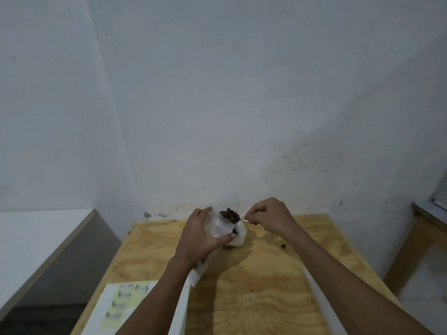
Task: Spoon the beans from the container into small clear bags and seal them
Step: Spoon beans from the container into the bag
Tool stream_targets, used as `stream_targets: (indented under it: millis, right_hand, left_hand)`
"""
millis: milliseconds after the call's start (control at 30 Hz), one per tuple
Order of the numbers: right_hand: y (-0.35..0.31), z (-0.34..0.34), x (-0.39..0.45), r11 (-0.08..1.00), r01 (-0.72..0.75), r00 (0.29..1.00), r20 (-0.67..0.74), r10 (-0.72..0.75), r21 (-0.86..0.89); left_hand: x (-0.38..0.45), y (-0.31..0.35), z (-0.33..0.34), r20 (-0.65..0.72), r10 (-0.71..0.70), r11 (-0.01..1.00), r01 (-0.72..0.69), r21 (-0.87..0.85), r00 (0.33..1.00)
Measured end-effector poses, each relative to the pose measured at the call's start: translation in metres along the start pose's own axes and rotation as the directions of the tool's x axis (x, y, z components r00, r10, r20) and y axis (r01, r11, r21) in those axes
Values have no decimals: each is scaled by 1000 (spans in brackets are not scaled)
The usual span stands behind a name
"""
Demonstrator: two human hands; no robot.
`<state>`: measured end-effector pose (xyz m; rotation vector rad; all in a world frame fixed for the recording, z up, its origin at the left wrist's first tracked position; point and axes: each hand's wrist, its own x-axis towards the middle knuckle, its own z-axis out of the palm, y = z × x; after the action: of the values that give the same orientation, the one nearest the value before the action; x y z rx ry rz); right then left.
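Head view: your left hand (203,234) grips the clear bag (227,232) – right hand (268,217) pinches a spoon (238,220) heaped with beans (229,214). Filling is apparently underway; sealing remains.

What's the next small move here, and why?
Probably tip the spoon so its beans drop into the clear bag. The right hand holds the heaped spoon right over the bag's mouth, and the left hand grips the bag and keeps it open above the plywood table.
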<state>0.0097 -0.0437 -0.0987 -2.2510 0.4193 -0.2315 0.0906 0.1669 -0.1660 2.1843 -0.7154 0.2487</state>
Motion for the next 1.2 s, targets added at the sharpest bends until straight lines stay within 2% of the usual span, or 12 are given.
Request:
stream_targets:
  millis: [233,500,733,1000,1200]
  right_hand:
    - [6,3,-13,991,132,990,-41,-133,-33]
    - [17,3,-20,986,161,977,-144,-154,33]
    - [24,8,-18,987,160,972,-176,-156,8]
    - [28,22,-7,995,93,981,-177,-84,45]
    - [35,30,5,997,-58,974,-216,65,42]
  left_hand:
    - [0,3,1,-5,17,999,-17,36,1000]
    - [0,3,-3,-37,37,998,-35,57,999]
    - [-2,-3,-3,-50,51,997,-48,53,997]
    - [-3,-6,0,-88,-4,999,1,-40,996]
    - [-2,-8,-1,-149,-59,989,38,-142,987]
